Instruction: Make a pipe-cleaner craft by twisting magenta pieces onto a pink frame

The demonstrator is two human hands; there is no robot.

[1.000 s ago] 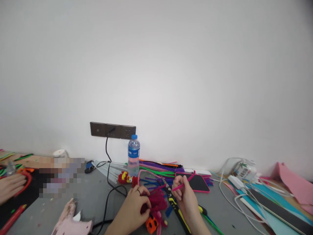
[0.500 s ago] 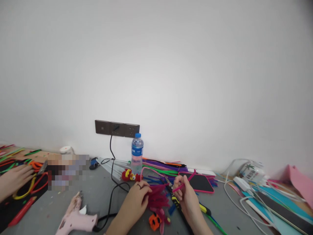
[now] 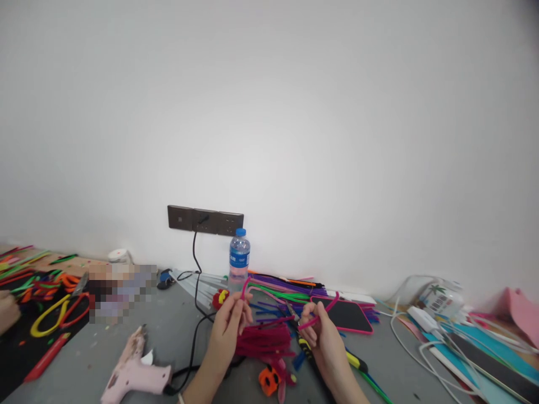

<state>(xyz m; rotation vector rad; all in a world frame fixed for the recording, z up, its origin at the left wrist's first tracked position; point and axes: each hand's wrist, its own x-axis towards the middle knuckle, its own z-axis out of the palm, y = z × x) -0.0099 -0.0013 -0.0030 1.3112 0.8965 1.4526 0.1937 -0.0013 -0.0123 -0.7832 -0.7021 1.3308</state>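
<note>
Magenta bundle lies crosswise; left hand, just left, nearer, pinches upturned stem; right hand, to its right, pinches slanted stem.

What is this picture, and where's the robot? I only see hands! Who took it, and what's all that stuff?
There is no robot here, just a person working with bare hands. The camera sits on the person's head and looks forward and down, so you see nearly what they face: a white wall and a gray table.

The right hand holds a pink stem. The left hand pinches another pink stem. Between them lies a dark pink bundle.

Around them are a bottle, what looks like a phone, pliers and a pink glue gun. At the far left edge is somebody else's hand, a bit blurry.
</note>
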